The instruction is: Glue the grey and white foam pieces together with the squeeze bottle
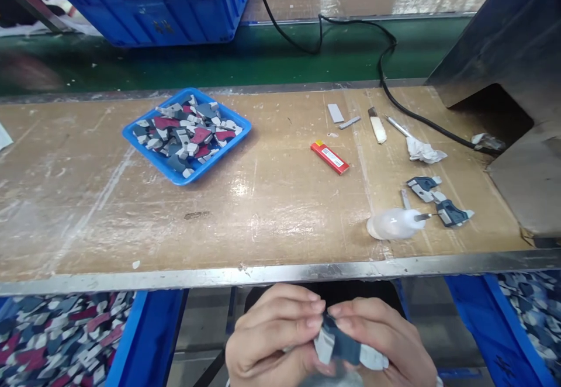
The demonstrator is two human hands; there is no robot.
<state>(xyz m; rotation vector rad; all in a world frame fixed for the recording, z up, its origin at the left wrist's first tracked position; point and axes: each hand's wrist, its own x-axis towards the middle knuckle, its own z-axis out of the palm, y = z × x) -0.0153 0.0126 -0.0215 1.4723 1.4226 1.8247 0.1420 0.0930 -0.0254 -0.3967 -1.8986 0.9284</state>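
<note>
Overall, a tape-marked workbench (272, 223) stretches across the view, ending toward the person in a metal front edge (197, 279). Below it on the left sits a blue bin (151, 334) heaped with grey, white and maroon plastic parts (56, 340). Next in size, the left hand (272, 340) rises from the bottom of the view, knuckles bent, fingers running rightward, its thumb underneath. The right hand (385, 340) mirrors it, fingers slanting leftward until the two sets of fingertips (316, 307) nearly meet; its thumb cannot be made out. Both are closed narrowly about one dark-grey and white plastic piece (346, 346), held between them just short of the bench, tilted down to the right.
</note>
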